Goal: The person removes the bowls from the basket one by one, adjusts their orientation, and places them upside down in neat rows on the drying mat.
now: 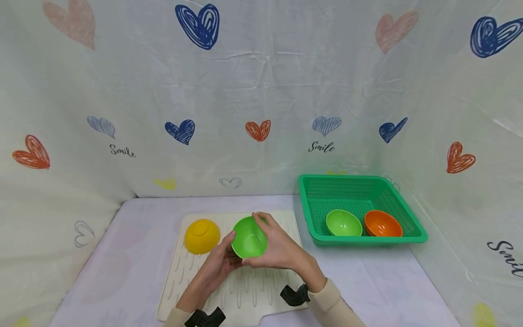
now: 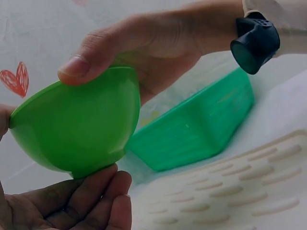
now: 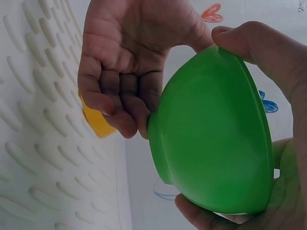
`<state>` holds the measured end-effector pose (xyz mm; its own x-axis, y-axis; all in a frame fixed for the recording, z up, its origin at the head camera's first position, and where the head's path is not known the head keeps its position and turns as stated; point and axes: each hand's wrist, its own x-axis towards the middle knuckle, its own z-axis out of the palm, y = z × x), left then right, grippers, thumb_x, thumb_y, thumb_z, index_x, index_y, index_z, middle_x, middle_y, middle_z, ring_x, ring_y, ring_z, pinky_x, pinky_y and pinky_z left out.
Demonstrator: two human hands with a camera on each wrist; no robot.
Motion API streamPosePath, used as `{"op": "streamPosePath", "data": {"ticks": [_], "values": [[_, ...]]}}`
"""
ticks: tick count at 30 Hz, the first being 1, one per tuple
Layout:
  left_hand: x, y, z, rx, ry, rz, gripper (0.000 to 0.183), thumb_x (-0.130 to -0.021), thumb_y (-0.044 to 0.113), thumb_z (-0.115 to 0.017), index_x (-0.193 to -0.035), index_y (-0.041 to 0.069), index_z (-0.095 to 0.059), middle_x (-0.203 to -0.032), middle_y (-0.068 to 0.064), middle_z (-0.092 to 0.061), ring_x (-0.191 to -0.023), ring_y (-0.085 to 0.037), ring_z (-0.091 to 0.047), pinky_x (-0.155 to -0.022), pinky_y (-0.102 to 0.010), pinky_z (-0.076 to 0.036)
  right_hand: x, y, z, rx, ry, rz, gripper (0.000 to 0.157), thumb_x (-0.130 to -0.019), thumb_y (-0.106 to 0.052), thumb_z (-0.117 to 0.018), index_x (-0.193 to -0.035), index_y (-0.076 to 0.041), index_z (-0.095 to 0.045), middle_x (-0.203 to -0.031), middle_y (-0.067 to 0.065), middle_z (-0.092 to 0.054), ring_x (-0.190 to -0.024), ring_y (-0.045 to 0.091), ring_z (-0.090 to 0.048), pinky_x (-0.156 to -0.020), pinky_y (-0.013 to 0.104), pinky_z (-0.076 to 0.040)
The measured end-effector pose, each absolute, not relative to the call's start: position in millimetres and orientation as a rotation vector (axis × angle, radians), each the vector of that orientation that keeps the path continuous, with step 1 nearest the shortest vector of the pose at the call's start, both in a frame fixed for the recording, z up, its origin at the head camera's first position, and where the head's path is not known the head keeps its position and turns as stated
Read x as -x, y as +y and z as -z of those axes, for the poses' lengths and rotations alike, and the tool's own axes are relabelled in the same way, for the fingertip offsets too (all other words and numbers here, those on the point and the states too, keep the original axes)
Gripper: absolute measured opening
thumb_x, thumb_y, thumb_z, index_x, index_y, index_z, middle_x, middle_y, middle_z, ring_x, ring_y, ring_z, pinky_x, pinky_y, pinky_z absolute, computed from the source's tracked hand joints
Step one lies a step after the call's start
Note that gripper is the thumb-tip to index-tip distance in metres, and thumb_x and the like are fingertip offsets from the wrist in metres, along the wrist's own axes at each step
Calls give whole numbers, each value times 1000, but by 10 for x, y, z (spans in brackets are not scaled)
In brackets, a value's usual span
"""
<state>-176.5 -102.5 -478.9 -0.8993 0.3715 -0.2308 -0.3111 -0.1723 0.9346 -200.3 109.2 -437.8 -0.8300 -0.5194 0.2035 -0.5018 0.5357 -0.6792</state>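
Both hands hold a green bowl (image 1: 249, 238) above the ridged cream drying mat (image 1: 245, 290), its opening turned toward the head camera. The right hand (image 1: 279, 247) grips it across the rim, thumb on one side and fingers on the other. My left hand (image 1: 220, 265) has its thumb at the rim, while its fingers (image 2: 93, 191) lie under the bowl's foot, as the left wrist view shows. Seen from the right wrist, the bowl (image 3: 211, 139) shows its smooth outer wall. A yellow bowl (image 1: 202, 236) lies upside down on the mat, left of the hands.
A green plastic basket (image 1: 367, 240) stands at the back right of the table (image 1: 110, 268). Inside it are a light green bowl (image 1: 344, 223) and an orange bowl (image 1: 383, 223), side by side. A heart-printed curtain (image 1: 261, 81) encloses the table's back and sides.
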Motion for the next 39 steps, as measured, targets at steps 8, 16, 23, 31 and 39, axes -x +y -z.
{"op": "streamPosePath", "data": {"ticks": [8,16,23,31,39], "values": [[1763,-1037,4787,-77,1681,-2113,78,-107,60,-39,-149,-6,-46,-120,-7,-74,-104,-16,-69,-93,-31,-56,2004,1091,4365,921,2732,1179,118,-70,-48,-91,-161,-4,-30,-161,12,-33,-128,27,-56,-101,43,-55],[1772,-1071,4716,-125,1650,-2161,73,-108,52,-43,-153,-5,-40,-124,-7,-71,-106,-17,-73,-97,-37,-59,1973,1130,4255,896,2721,1243,106,-78,-49,-84,-162,-12,-33,-162,6,-36,-136,28,-51,-104,51,-52],[1765,-1146,4687,-234,1633,-2245,58,-109,29,-50,-153,-8,-38,-132,-4,-66,-109,-17,-72,-93,-40,-61,1913,1196,4140,904,2704,1365,98,-81,-48,-83,-162,-24,-33,-158,-1,-43,-143,23,-46,-113,57,-43],[1726,-1148,4560,-253,2016,-2184,67,-93,8,-75,-153,6,-46,-155,-16,-45,-124,-21,-64,-89,-39,-62,1866,1313,4052,803,2758,1492,114,-78,-43,-84,-166,-25,-15,-172,3,-19,-158,32,-21,-117,71,-30],[1710,-1109,4530,-581,2578,-1890,72,-75,16,-93,-139,20,-62,-148,-10,-53,-131,-39,-56,-90,-39,-62,1884,1365,4158,657,2722,1538,128,-74,-45,-88,-167,-28,0,-174,2,-7,-159,35,-13,-118,72,-25]]}}
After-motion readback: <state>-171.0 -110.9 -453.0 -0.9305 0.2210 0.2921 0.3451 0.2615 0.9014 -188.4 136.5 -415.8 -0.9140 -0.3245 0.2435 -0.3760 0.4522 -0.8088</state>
